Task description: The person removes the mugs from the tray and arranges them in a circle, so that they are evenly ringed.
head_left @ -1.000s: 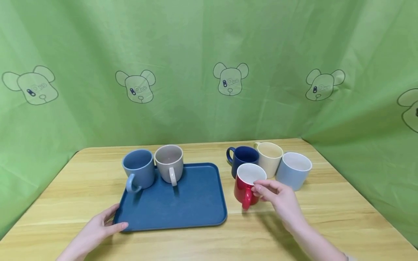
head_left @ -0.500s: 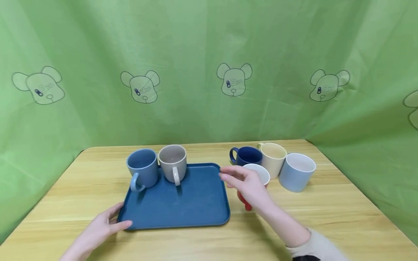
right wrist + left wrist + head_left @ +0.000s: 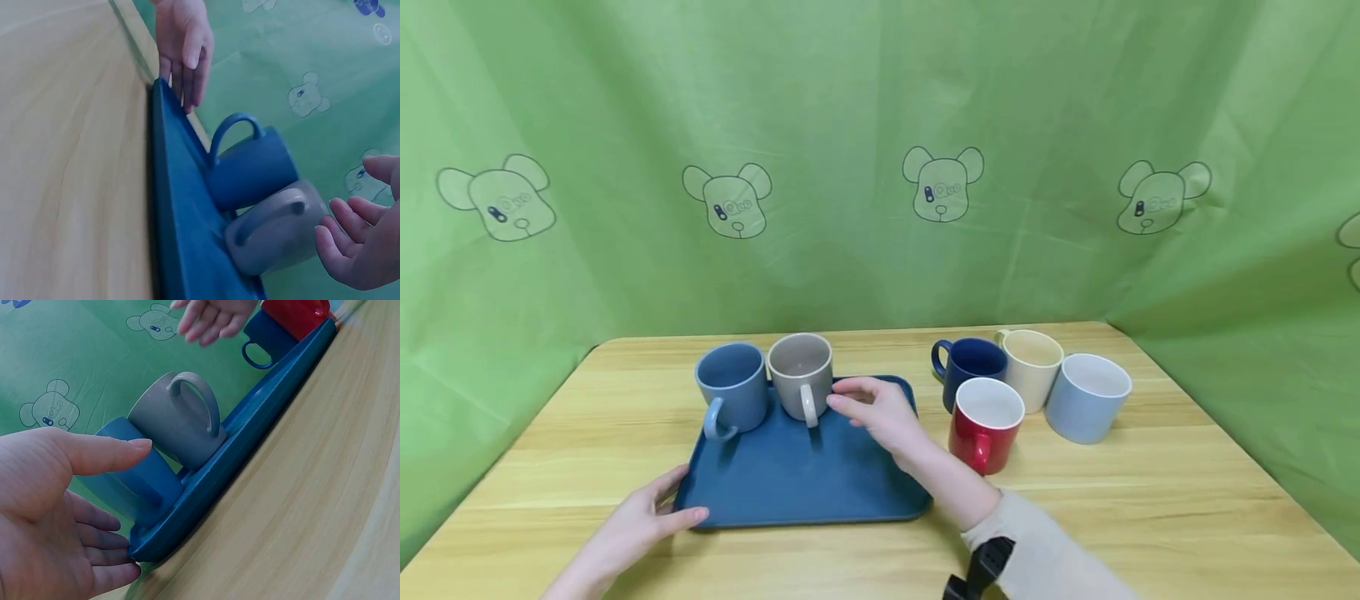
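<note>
My left hand [image 3: 638, 523] rests at the near left corner of a dark blue tray [image 3: 805, 492], its fingers extended and the fingertips against the edge in the left wrist view. Two mugs stand upright on the tray: a light blue mug [image 3: 741, 392] at the far left and a grey mug [image 3: 790, 387] beside it, handles facing me. Over the right part of the tray hovers my right hand [image 3: 883, 417], its fingers loosely bent and holding nothing. Its fingertips are close to the grey mug's right side; the right wrist view [image 3: 275, 231] shows a gap there.
Right of the tray stand a red mug [image 3: 985, 437], a dark blue mug [image 3: 973, 367], a cream mug [image 3: 1032, 371] and a pale blue mug [image 3: 1088, 400], clustered together. A green curtain [image 3: 835, 275] hangs behind the wooden table [image 3: 1165, 500].
My right hand has left the red mug's handle and moved left, over the tray to the grey mug. The red mug stays by the others. My left hand remains at the tray corner.
</note>
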A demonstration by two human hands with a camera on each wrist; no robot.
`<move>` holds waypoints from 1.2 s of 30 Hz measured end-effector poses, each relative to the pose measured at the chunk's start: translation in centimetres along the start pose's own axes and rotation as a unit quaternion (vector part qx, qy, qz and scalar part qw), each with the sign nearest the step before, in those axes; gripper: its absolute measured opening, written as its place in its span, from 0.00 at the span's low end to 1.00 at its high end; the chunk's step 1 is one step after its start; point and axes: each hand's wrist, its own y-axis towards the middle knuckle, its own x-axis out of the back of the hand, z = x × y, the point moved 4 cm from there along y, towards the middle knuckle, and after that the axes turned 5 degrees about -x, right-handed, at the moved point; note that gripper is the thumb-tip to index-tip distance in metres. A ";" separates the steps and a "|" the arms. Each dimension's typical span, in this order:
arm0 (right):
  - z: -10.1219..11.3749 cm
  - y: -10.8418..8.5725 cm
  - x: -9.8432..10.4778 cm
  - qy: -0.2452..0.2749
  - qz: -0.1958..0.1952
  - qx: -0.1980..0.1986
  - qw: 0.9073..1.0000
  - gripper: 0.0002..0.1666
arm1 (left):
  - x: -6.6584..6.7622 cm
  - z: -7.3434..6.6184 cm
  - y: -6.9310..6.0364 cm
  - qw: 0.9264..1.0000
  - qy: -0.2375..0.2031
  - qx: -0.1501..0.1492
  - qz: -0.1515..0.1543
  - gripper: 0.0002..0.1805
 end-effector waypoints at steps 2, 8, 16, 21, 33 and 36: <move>-0.5 0.7 -0.6 -0.011 0.002 -0.001 1.000 0.24 | 0.0 0.0 0.0 1.000 0.000 0.003 -0.001 0.48; -2.1 2.5 -2.0 -0.018 -0.004 -0.014 1.000 0.24 | -0.1 -0.1 0.1 1.000 0.005 0.002 -0.008 0.48; -3.6 3.7 -3.5 -0.029 -0.006 -0.021 0.999 0.19 | -0.1 0.0 0.2 1.000 0.001 0.010 -0.011 0.48; -3.8 4.0 -4.2 -0.031 -0.003 -0.019 0.999 0.17 | 0.0 0.0 0.2 1.000 0.000 0.010 -0.014 0.48; -3.2 3.6 -5.0 0.079 -0.012 -0.043 0.996 0.15 | -0.1 -0.1 0.0 1.000 0.002 0.007 -0.012 0.49; -3.4 3.6 -4.9 0.089 -0.029 -0.048 0.994 0.15 | -0.1 -0.1 0.1 1.000 0.003 0.013 -0.010 0.49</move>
